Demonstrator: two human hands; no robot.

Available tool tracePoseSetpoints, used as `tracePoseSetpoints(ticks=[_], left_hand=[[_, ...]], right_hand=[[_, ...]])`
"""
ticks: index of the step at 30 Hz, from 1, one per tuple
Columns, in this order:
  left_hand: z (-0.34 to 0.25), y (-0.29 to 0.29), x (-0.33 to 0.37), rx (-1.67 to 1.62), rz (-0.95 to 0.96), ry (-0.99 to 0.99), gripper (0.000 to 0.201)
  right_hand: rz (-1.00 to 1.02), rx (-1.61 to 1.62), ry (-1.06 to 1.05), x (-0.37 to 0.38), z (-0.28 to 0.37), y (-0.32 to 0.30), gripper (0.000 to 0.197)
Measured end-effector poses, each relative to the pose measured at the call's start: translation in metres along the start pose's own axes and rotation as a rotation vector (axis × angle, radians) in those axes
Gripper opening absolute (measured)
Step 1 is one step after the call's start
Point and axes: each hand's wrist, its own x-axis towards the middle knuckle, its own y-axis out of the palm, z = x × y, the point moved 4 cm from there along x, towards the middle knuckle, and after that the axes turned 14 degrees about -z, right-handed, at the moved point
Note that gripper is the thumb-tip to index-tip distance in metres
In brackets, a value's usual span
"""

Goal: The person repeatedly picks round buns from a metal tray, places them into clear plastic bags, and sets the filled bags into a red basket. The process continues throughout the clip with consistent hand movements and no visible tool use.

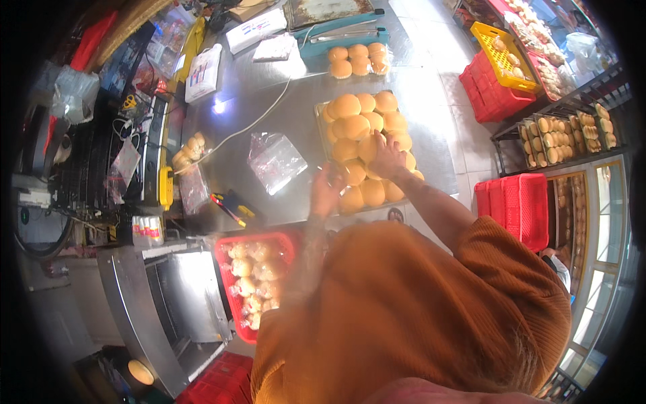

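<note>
Golden round buns (pixel 346 105) lie in close rows on a tray (pixel 320 128) at the middle right of the metal table. My right hand (pixel 388 160) reaches over them, its fingers curled down on a bun (pixel 368 149) near the tray's middle. At the tray's near left side is my left hand (pixel 326 191), next to the buns. It is smeared by motion, and whether its fingers hold anything is unclear. Left of the tray lies a heap of clear plastic bags (pixel 274 161). Beyond the tray sits a pack of buns (pixel 360 62).
A pale cable (pixel 259 120) crosses the metal table (pixel 235 151). Scissor-like tools (pixel 229 209) lie at its near left. Below stands a red basket (pixel 288 237) of bagged buns. To the right are red crates (pixel 511 209), a yellow crate (pixel 486 42) and a bun rack (pixel 501 145).
</note>
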Motion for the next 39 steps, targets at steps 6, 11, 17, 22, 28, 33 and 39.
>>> tracePoseSetpoints(ticks=[6,11,17,22,28,33,39], left_hand=[[-0.036,-0.062,0.02,0.034,-0.485,0.205,0.08],[-0.031,-0.033,0.019,0.214,-0.288,0.25,0.081],[-0.058,0.001,-0.021,0.27,-0.1,0.558,0.084],[-0.082,0.035,-0.053,0.307,0.288,0.636,0.087],[-0.083,0.068,-0.066,0.335,0.285,0.705,0.086],[-0.098,0.088,-0.077,0.22,0.274,0.792,0.082],[-0.107,0.1,-0.091,0.144,0.339,0.77,0.077]], right_hand=[[0.074,0.104,-0.041,-0.003,-0.008,-0.004,0.101],[0.204,0.578,0.049,-0.002,-0.031,-0.018,0.099],[0.987,1.373,0.233,-0.05,-0.017,-0.004,0.073],[0.957,1.883,0.751,-0.073,-0.02,0.002,0.058],[0.787,1.901,0.617,-0.093,-0.07,0.005,0.048],[0.545,1.726,0.677,-0.102,-0.085,0.026,0.041],[0.275,1.31,0.578,-0.09,-0.076,0.026,0.038]])
